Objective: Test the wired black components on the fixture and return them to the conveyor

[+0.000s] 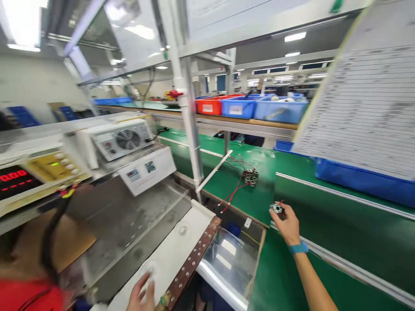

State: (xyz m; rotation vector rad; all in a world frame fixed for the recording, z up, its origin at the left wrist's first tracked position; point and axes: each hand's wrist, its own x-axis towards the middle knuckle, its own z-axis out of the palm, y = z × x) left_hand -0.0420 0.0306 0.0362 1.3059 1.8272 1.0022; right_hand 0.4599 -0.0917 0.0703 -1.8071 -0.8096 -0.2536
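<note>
My right hand (287, 224), with a blue band at the wrist, pinches a small round circuit board (277, 209) with a dark centre and a short red wire. It is over the green work surface at the right. At the bottom, my left hand (142, 296) has its fingers apart, close to a clear round piece (149, 268) on the white panel (168, 252). Whether the fingertips touch it I cannot tell. A pile of similar round boards (250, 176) with long red wires lies on the green mat (238, 199) ahead.
A brown strip with metal studs (194, 255) edges the white panel. To the left are a fan-fronted unit (128, 139) and a meter with a red display (14, 175). A white post (189, 129) rises ahead. Blue bins (238, 108) and a red bin (209, 106) line the shelf.
</note>
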